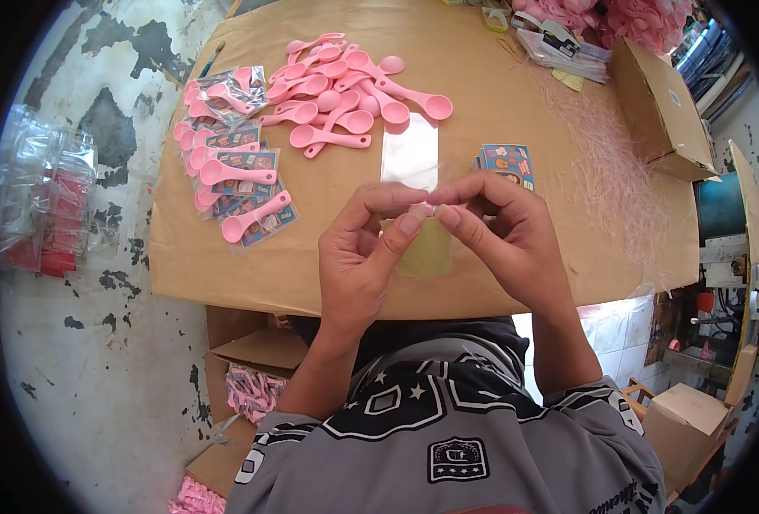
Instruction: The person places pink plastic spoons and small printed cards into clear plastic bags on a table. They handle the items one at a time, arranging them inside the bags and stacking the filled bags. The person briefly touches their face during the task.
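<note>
My left hand [361, 248] and my right hand [510, 236] meet over the near middle of the table, thumbs and forefingers pinched together. Between them is a clear plastic bag [455, 171], its thin film showing faintly above the fingertips; what it contains is hidden. Beneath the hands shows a pale yellow-green rectangle [424, 250]. Just beyond my fingers lies a stack of clear, shiny bags [410, 152]. Blue printed cards [510, 163] sit beyond my right hand. A pile of loose pink spoons [337, 94] spreads farther back.
Bagged pink spoons with cards [241, 171] overlap along the table's left side. Pink shredded strands [602, 154] and a cardboard box [660, 111] are on the right. Below the table's left edge, an open carton [255, 390] holds packed pink items.
</note>
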Demonstrator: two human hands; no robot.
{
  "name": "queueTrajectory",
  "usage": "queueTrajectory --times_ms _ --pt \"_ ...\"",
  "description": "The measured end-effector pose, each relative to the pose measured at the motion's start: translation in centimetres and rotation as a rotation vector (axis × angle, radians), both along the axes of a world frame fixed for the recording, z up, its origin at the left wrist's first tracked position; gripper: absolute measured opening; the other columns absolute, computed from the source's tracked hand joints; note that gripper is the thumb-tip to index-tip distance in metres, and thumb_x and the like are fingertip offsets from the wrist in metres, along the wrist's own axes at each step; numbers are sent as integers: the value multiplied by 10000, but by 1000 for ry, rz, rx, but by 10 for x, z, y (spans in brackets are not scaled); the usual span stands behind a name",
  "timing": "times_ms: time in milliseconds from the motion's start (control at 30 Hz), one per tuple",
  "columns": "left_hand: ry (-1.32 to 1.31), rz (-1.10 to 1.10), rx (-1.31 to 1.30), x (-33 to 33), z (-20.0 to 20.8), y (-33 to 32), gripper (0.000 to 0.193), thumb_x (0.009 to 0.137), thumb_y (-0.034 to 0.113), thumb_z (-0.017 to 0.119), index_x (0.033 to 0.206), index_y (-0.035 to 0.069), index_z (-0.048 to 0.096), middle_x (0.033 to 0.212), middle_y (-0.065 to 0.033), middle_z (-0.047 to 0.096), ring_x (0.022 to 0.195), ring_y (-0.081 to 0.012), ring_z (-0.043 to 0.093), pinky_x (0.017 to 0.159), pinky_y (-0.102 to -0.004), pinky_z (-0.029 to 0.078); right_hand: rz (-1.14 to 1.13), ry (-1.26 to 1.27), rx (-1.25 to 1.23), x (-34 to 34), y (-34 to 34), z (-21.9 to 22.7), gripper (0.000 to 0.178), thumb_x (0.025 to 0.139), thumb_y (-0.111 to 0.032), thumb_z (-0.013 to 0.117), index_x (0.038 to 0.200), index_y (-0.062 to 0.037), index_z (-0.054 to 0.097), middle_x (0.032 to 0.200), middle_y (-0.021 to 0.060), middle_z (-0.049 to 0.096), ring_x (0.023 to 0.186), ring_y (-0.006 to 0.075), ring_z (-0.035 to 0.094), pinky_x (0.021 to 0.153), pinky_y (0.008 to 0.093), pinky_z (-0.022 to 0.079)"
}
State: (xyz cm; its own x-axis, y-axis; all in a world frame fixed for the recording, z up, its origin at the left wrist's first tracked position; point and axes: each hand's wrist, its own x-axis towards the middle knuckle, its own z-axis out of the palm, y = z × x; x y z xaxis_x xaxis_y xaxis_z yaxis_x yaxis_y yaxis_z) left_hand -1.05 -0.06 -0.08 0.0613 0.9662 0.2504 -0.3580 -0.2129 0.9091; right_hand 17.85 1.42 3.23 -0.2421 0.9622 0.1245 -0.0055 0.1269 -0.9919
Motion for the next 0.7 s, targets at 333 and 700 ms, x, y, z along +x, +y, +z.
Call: queueTrajectory --times_ms 333,700 --pt "-21 21 -169 -9 11 -8 232 1020 21 646 1238 -57 666 1072 -149 766 997 -176 735 888 -305 595 -22 144 -27 3 0 -3 131 999 -84 704 1107 -19 736 934 1 696 824 44 597 717 214 454" --pt "73 -7 124 -16 6 1 88 969 -51 569 1021 -55 640 942 -131 714 1045 -312 745 901 -373 583 90 37 237 17 7 2 122 934 27 646 965 -7 759 929 39 653 773 70 531 643 227 374"
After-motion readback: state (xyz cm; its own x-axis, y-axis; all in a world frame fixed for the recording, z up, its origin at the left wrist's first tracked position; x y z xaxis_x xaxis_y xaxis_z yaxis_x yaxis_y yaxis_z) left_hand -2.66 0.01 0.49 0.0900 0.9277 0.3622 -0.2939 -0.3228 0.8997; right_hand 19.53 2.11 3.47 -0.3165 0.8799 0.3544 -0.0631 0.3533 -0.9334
